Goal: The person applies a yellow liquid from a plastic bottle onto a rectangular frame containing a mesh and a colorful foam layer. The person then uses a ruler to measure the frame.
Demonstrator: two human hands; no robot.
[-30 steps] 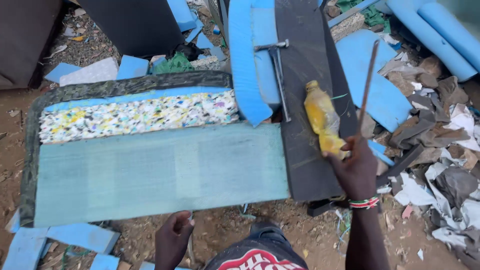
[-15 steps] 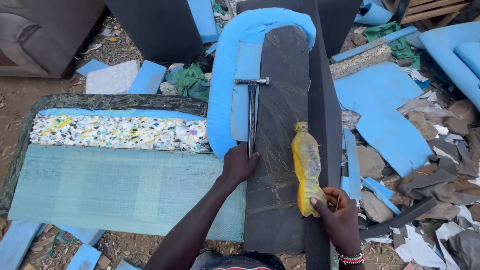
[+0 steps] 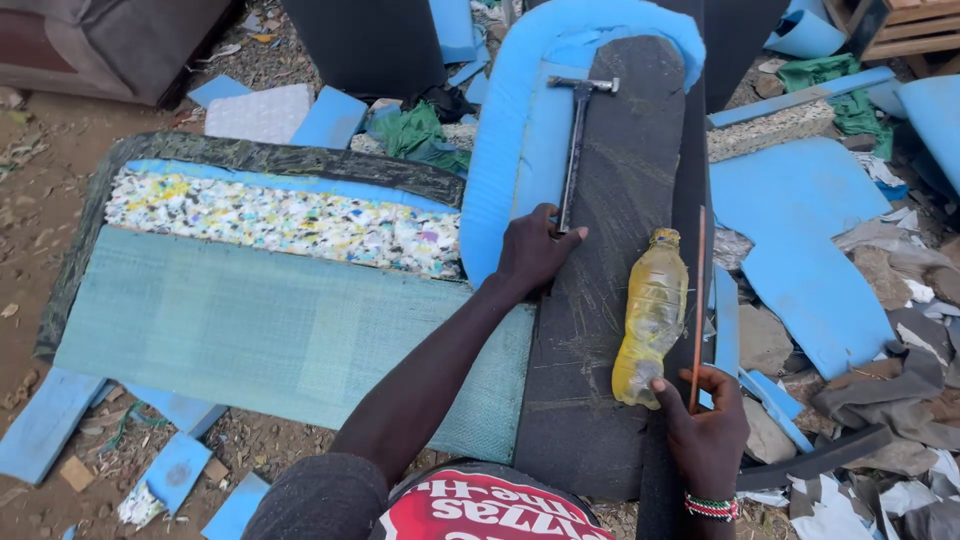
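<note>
L hand [image 3: 535, 250] closed round lower end of hammer [image 3: 577, 140], which lies lengthwise on dark panel [image 3: 600, 400] near its top edge, head by blue foam [image 3: 500, 130]. R hand [image 3: 705, 425] at panel's right edge, fingers pinching thin stick [image 3: 697, 310], thumb touching base of yellow plastic bottle [image 3: 650, 320] lying mid-panel.

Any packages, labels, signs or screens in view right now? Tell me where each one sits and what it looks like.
Plastic bottle: lies on the dark board by the right hand; clear, yellowish inside, yellow cap, no label visible.
Printed patch: on the person's clothing at the bottom edge; red with white lettering.
No signs or screens in view.
</note>
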